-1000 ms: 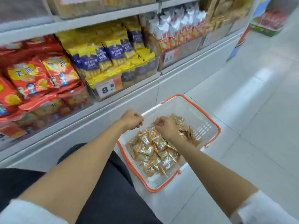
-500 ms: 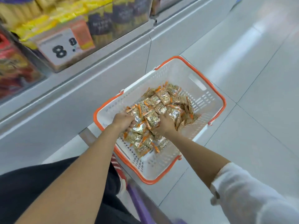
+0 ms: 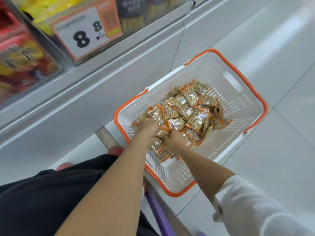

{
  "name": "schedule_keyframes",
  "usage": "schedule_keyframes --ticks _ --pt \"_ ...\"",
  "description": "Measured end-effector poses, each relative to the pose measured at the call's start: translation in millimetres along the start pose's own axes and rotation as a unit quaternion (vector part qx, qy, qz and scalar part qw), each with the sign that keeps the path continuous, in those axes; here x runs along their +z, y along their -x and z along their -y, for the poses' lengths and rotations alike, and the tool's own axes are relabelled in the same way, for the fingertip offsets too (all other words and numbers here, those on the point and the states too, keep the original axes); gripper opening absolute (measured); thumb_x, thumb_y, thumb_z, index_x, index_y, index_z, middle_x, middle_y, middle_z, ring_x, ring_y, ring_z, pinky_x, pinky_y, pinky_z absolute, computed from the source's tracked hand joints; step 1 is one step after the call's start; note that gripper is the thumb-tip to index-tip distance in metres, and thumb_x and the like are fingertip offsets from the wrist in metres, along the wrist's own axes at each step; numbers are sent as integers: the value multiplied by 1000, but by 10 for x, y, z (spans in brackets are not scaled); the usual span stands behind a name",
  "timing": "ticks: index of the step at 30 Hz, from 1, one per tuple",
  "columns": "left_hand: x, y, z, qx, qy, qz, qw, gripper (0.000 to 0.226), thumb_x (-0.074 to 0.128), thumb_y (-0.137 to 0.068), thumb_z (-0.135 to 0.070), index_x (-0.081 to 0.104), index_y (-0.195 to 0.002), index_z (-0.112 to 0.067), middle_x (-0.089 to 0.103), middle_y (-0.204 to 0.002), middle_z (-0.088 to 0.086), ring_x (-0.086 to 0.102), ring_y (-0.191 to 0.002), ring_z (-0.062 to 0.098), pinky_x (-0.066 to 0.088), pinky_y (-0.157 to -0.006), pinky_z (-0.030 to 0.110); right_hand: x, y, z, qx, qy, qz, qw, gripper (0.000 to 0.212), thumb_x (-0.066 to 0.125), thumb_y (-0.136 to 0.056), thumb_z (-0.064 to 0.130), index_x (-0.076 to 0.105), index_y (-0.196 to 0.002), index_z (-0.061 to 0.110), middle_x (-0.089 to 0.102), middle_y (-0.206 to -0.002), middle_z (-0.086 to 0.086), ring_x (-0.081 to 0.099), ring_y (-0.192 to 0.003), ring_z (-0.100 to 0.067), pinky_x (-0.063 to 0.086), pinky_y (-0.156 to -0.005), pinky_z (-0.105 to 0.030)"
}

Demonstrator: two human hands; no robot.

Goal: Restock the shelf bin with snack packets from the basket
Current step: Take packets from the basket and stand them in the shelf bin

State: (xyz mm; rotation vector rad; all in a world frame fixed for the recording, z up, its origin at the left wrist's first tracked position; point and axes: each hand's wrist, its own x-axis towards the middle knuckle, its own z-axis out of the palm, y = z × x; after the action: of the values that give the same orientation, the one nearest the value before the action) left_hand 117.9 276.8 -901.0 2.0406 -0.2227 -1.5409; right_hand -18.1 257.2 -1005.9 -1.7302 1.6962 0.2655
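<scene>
A white basket (image 3: 238, 106) with an orange rim sits on the tiled floor beside the shelf base. It holds a heap of several small gold and orange snack packets (image 3: 187, 108). My left hand (image 3: 147, 126) is down in the near left part of the heap, fingers curled into the packets. My right hand (image 3: 175, 139) is right beside it, fingers also curled among the packets. The fingertips of both hands are hidden by foil. A clear shelf bin (image 3: 95, 31) with a price card reading 8 stands above on the shelf.
A grey shelf plinth (image 3: 85, 103) runs along the left of the basket. A bin of red bags (image 3: 22, 62) sits at the far left. A purple object (image 3: 158, 213) lies by my knees. Open tiled floor (image 3: 272, 40) lies to the right.
Both hands dropped from above the basket into the packet heap and closed in on it. The view tilted down and moved closer to the basket.
</scene>
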Motion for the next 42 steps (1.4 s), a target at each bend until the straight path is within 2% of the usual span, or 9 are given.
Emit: schedule_keyframes --ticks 3,6,12,17,21,23,28,36,42 --pt "-14 88 -111 13 5 -40 999 20 49 -85 -1 65 -96 -2 51 -70 13 43 -55 19 37 -57 28 -478 75 200 114 -424 37 898 12 46 -95 12 51 -104 5 58 -97 -9 53 -76 -21 45 -63 -27" --pt "-52 293 -351 37 22 -47 998 20 54 -93 -22 63 -105 -9 47 -64 4 39 -53 16 33 -53 26 -1076 259 378 38 -585 155 795 22 48 -96 16 55 -112 4 65 -101 -9 61 -73 -22 52 -70 -33" --pt "-404 790 -937 206 95 -33 973 26 69 -89 -23 68 -108 -5 64 -83 3 58 -69 11 46 -69 25 -1943 809 923 -173 -514 222 811 29 62 -94 23 64 -116 5 70 -108 -7 68 -87 -18 53 -80 -30" --pt "-850 1496 -1418 320 105 -39 941 15 68 -86 0 59 -81 -12 60 -74 4 57 -57 9 52 -51 15 -2314 1231 1303 -266 -438 188 838 21 58 -97 13 63 -112 0 71 -102 -16 70 -88 -23 57 -67 -26" --pt "-1150 2065 -1706 387 109 -48 914 14 72 -83 -1 62 -79 -11 65 -84 13 63 -76 23 57 -73 33 -2630 1568 1675 -342 -393 157 839 27 64 -88 -2 62 -115 2 74 -94 -7 71 -85 -18 57 -75 -27" --pt "-1331 2355 -1835 403 89 -45 910 8 74 -84 -11 66 -87 -9 69 -91 11 67 -78 20 59 -68 29 -2821 1736 1878 -371 -383 137 835 27 66 -86 -5 62 -111 5 74 -95 -8 71 -84 -19 58 -75 -29" --pt "-1783 2976 -2035 438 -45 -36 897 17 75 -83 -16 66 -92 -5 64 -82 4 64 -71 12 60 -67 26 -3246 2188 2388 -417 -375 121 819 27 65 -88 -1 62 -115 5 71 -104 -13 70 -93 -23 57 -82 -31" --pt "-2590 3584 -2226 507 -45 -127 851 26 76 -82 -20 71 -94 2 64 -79 6 61 -66 11 54 -55 16 -3549 2788 3250 -484 -302 70 819 16 73 -85 13 70 -101 16 73 -105 -11 69 -101 -25 56 -88 -32" --pt "-3548 3978 -2402 513 -20 -173 840 32 65 -91 -33 69 -100 -2 72 -95 11 70 -83 20 58 -67 23 -3703 3150 4113 -449 -325 137 821 29 71 -88 18 62 -112 3 71 -111 -13 67 -100 -22 56 -83 -28"
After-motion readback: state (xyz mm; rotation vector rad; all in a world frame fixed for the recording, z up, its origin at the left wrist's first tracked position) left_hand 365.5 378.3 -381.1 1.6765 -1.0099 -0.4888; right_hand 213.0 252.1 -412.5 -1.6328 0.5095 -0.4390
